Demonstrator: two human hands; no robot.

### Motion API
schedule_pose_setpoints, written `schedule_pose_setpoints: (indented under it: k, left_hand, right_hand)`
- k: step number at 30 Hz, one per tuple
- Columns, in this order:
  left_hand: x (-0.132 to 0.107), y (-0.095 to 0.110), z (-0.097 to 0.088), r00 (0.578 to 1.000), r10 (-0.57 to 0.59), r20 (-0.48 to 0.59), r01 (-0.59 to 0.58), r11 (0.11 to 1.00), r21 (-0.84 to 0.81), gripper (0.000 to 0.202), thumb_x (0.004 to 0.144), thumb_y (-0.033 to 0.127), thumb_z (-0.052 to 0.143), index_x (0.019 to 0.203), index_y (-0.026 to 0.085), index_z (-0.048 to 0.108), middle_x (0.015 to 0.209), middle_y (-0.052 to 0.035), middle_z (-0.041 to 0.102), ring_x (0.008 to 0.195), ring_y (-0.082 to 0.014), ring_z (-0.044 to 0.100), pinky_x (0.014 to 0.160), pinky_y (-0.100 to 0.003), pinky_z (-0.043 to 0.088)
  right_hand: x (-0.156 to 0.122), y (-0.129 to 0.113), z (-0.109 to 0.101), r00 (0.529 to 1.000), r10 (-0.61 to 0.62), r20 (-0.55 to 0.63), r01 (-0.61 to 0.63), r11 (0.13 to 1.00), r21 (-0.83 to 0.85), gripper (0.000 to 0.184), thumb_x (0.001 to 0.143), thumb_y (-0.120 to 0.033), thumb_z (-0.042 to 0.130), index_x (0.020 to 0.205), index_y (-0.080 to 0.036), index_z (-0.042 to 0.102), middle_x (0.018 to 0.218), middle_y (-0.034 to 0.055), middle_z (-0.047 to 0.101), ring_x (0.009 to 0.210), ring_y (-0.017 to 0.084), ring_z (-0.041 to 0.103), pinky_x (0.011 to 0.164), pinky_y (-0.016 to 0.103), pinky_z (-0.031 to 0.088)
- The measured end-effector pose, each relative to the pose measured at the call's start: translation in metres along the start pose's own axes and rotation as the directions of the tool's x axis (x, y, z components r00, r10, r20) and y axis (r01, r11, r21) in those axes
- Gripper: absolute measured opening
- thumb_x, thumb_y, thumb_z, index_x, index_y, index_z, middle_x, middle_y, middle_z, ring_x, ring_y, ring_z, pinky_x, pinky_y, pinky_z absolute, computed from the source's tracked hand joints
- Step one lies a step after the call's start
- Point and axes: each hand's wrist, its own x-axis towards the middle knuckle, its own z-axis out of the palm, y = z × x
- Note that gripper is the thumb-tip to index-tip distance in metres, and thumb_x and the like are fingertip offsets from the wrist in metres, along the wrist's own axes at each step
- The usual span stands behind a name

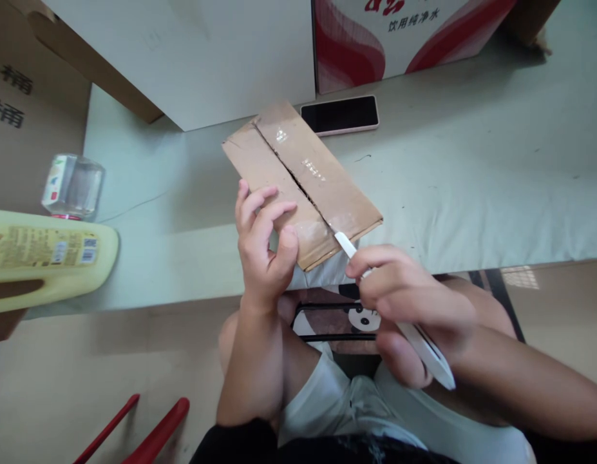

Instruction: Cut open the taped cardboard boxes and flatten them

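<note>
A small flat cardboard box (322, 180) lies at a slant on the cloth-covered table, with a dark slit along its middle seam and bits of clear tape on top. My left hand (266, 241) holds the box by its left side, fingers curved over the top face and thumb near the front corner. In my right hand (409, 296) is a white utility knife (431, 361), gripped along its handle. The knife's front end (344, 243) meets the seam near the box's close edge. Whether a blade sticks out is hidden.
Behind the box lies a phone (339, 115), in front of a white carton (221, 58) and a red-and-white carton (399, 38). To the left are a clear bottle (78, 187) and a yellow jug (51, 258). The table's near edge runs just below the box.
</note>
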Motion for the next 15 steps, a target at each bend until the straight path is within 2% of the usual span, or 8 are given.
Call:
schedule_pose_setpoints:
  k: [4, 6, 9, 15]
  left_hand:
    - [0.0, 0.0, -0.002, 1.0, -0.016, 0.022, 0.016, 1.0, 0.01, 0.033, 0.102, 0.046, 0.042, 0.111, 0.027, 0.068, 0.127, -0.0077, 0.065, 0.134, -0.0265, 0.058, 0.133, -0.059, 0.025]
    - [0.0, 0.0, -0.002, 0.999, -0.013, 0.031, 0.013, 1.0, -0.003, 0.032, 0.101, 0.044, 0.043, 0.111, 0.027, 0.068, 0.127, -0.0075, 0.065, 0.134, -0.0265, 0.058, 0.133, -0.059, 0.024]
    - [0.0, -0.001, -0.002, 1.0, -0.016, 0.026, 0.016, 1.0, -0.008, 0.031, 0.101, 0.043, 0.044, 0.111, 0.026, 0.068, 0.128, -0.0078, 0.064, 0.134, -0.0266, 0.057, 0.133, -0.059, 0.025]
    - [-0.001, -0.001, -0.001, 1.0, 0.006, 0.008, -0.006, 1.0, -0.029, 0.029, 0.101, 0.041, 0.046, 0.112, 0.025, 0.069, 0.128, -0.0074, 0.064, 0.136, -0.0262, 0.057, 0.132, -0.058, 0.025]
  right_hand:
    - [-0.001, -0.002, -0.004, 0.997, -0.064, 0.04, 0.065, 0.997, -0.045, 0.021, 0.099, -0.016, 0.042, 0.082, -0.024, 0.05, 0.066, -0.002, 0.055, 0.062, 0.013, 0.056, 0.07, 0.035, 0.064]
    - [-0.001, 0.003, -0.001, 0.994, -0.108, -0.008, 0.108, 0.994, -0.012, 0.019, 0.098, -0.014, 0.043, 0.083, -0.022, 0.053, 0.066, -0.0015, 0.053, 0.062, 0.013, 0.054, 0.07, 0.034, 0.063]
    - [-0.001, 0.014, 0.007, 0.986, -0.141, -0.084, 0.146, 0.988, 0.047, 0.014, 0.096, -0.02, 0.049, 0.084, -0.02, 0.056, 0.068, -0.0018, 0.052, 0.061, 0.013, 0.054, 0.072, 0.033, 0.063]
    - [-0.002, 0.015, 0.007, 0.985, -0.128, -0.114, 0.134, 0.99, 0.047, 0.017, 0.095, -0.023, 0.052, 0.078, -0.022, 0.055, 0.068, -0.0022, 0.054, 0.062, 0.012, 0.056, 0.071, 0.032, 0.063]
